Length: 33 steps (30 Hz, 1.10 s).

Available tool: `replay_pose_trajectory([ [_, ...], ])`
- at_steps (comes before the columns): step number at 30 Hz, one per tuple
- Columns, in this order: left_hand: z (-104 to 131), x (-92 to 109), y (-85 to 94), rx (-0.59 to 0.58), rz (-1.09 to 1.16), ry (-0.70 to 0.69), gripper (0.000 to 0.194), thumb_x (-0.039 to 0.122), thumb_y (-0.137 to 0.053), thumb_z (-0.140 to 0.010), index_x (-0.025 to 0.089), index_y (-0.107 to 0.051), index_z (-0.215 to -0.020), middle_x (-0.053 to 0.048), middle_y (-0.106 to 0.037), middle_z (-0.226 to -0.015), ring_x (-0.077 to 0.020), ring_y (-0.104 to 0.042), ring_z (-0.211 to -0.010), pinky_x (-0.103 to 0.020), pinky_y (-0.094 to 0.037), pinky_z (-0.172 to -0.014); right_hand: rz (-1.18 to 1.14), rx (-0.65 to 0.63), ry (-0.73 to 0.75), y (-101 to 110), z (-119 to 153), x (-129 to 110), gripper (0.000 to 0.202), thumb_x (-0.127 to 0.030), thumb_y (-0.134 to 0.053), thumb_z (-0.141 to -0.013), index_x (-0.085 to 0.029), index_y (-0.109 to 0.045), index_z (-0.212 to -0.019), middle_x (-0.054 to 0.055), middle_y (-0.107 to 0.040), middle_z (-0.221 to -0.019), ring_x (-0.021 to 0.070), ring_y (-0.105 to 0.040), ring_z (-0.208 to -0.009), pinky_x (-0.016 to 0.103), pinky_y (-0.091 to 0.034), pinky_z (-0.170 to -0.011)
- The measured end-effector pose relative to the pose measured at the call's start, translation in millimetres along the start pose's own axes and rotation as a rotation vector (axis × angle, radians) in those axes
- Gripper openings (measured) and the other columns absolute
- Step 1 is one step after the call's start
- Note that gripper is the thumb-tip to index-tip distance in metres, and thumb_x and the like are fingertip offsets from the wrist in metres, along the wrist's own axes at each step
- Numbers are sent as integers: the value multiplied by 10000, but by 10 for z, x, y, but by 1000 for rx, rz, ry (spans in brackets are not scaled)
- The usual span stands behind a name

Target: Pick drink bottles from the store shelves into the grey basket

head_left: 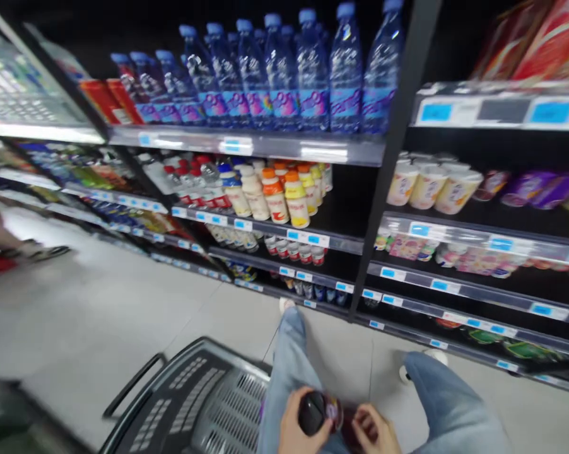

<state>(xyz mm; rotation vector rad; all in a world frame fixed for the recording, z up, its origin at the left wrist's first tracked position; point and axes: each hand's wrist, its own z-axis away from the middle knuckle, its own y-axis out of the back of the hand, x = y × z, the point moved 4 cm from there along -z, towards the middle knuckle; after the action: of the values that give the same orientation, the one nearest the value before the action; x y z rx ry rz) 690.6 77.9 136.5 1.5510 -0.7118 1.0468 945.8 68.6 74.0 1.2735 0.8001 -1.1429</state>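
Head view is showing the left hand (299,421) gripping a dark-capped container (311,413), fingers wrapped round its side. Its long axis is running roughly crosswise, the dark round end sitting in the left grip and the labelled part pointing towards the right hand (375,430). That hand is hovering just beside, fingers curled; whether it is holding the dark reddish shape (353,434) between the hands, one cannot tell. Left of the grip, past the left leg (289,353), a shopping basket (230,403) is presenting its near rim; ahead, floor (346,353) is stretching between the legs to the shelving (246,144).
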Motion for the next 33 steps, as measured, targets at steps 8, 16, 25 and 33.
replay_pose_trajectory([
  [8,148,-479,1471,529,-42,299,749,731,-804,-653,188,-695,-1156,-127,-757,-1147,-357,-719,-1103,-518,-584,-1032,-64,21,-110,255,-131,249,668,-844,-730,-737,-201,-744,-919,150,-819,-862,316,-807,-765,376,-673,-705],
  [16,473,-1814,1574,295,-484,488,539,442,-745,-691,195,-636,-1158,-125,-698,-1151,-355,-680,-1125,-484,-550,-1049,65,-10,-104,397,-56,268,629,-814,-733,-763,-207,-738,-927,120,-810,-820,308,-799,-723,384,-662,-683],
  [25,933,-2806,926,-282,-627,804,610,245,-770,-738,197,-686,-1340,-161,-621,-1391,-354,-609,-1250,-383,-513,-1014,239,-15,-110,535,-6,431,549,-738,-700,-810,-204,-734,-933,125,-819,-882,294,-788,-740,388,-653,-665],
  [33,572,-3221,495,-254,-516,914,610,284,-812,-766,169,-749,-1362,-208,-631,-1378,-370,-641,-1204,-397,-527,-1004,369,-78,-175,532,5,482,459,-639,-670,-829,-200,-739,-943,126,-826,-880,302,-811,-795,390,-667,-708],
])
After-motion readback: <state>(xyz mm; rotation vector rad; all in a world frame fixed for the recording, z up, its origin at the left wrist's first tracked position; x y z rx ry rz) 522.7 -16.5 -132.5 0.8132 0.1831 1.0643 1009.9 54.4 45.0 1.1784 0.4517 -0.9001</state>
